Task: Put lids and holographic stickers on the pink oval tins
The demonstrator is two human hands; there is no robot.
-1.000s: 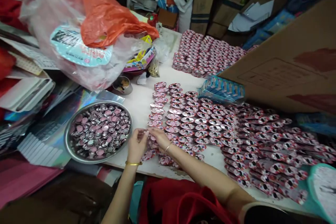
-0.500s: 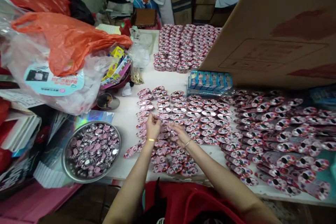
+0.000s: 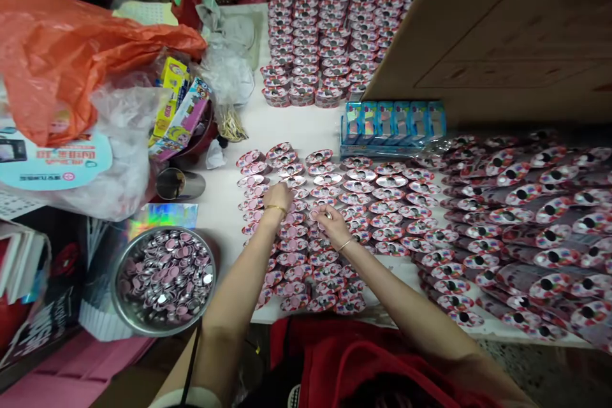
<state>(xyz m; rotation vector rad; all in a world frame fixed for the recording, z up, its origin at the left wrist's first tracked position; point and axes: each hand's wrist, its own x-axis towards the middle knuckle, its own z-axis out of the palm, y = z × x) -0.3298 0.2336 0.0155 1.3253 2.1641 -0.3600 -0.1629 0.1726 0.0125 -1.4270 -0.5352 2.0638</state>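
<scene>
Roughly midway, we judge: the round steel bowl (image 3: 115,282) at left is heaped with loose badges (image 3: 165,277), pink fronts and shiny metal backs. Our left hand (image 3: 278,196) rests on the laid-out rows (image 3: 377,194); we cannot tell its grip. Our right hand (image 3: 331,223) pinches one badge (image 3: 328,214) just above them. Glossy bagged badges (image 3: 526,217) overlap at right on the white table (image 3: 222,204).

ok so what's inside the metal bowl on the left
A heap of small round discs, pink and silver, covers the inside of the metal bowl. The bowl's bottom and anything deeper in the heap are covered, so they cannot be seen.
</scene>
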